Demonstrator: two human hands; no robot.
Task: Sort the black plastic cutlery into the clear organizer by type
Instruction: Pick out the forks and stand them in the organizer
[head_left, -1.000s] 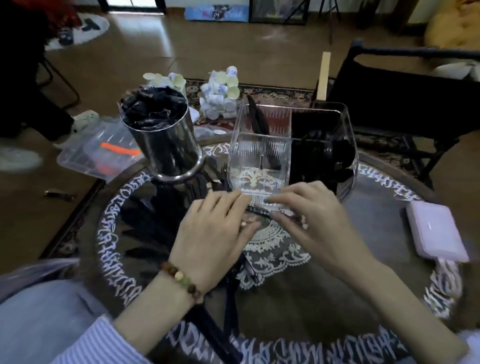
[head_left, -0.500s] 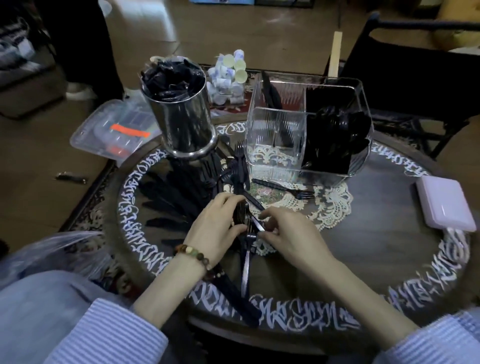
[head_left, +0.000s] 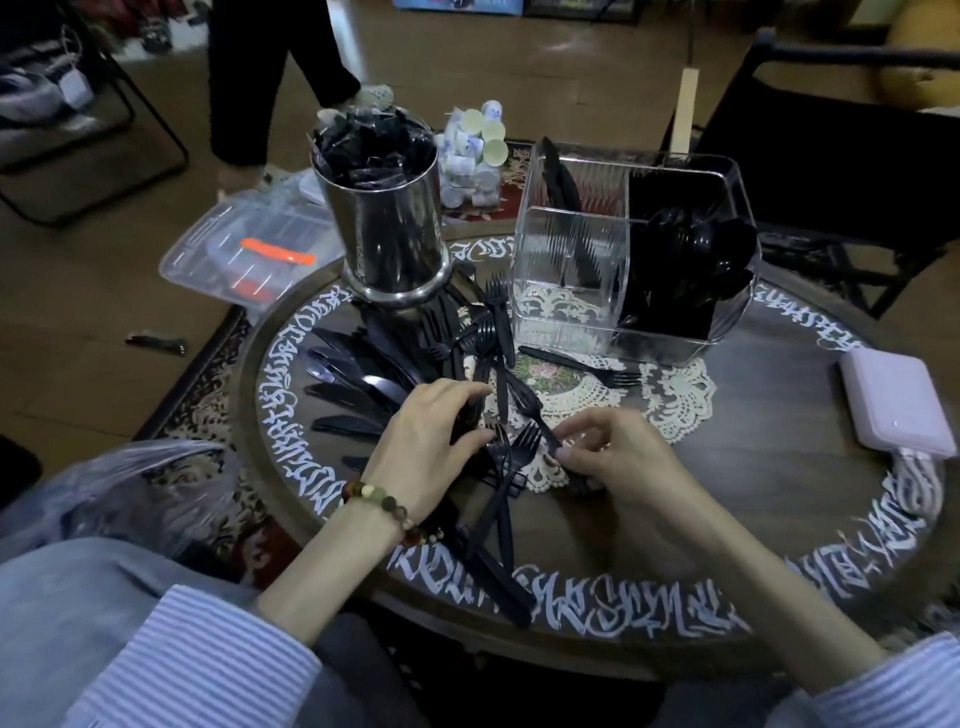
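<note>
A clear ribbed organizer (head_left: 566, 280) stands at the back of the round table (head_left: 769, 488); its right compartment is packed with black spoons (head_left: 696, 249), and a few black pieces lean in the rear left one. Black forks (head_left: 493, 332) lie heaped in front of it, with black knives (head_left: 353, 384) fanned out to their left. My left hand (head_left: 431, 447) curls over the cutlery pile and touches the forks with its fingertips. Just to the right, my right hand (head_left: 618, 462) pinches the handle of a black fork (head_left: 530, 405) that points away from me.
A steel canister (head_left: 384, 218) full of black cutlery stands back left. One fork (head_left: 576, 364) lies alone on the lace doily. A pink box (head_left: 898, 410) sits at the right edge. Plastic containers, small cups, a black chair and a person's legs are beyond the table.
Both hands drew back from the organizer's front toward me and settled on the fork pile. My right hand took hold of a fork handle. The view shifted back and down.
</note>
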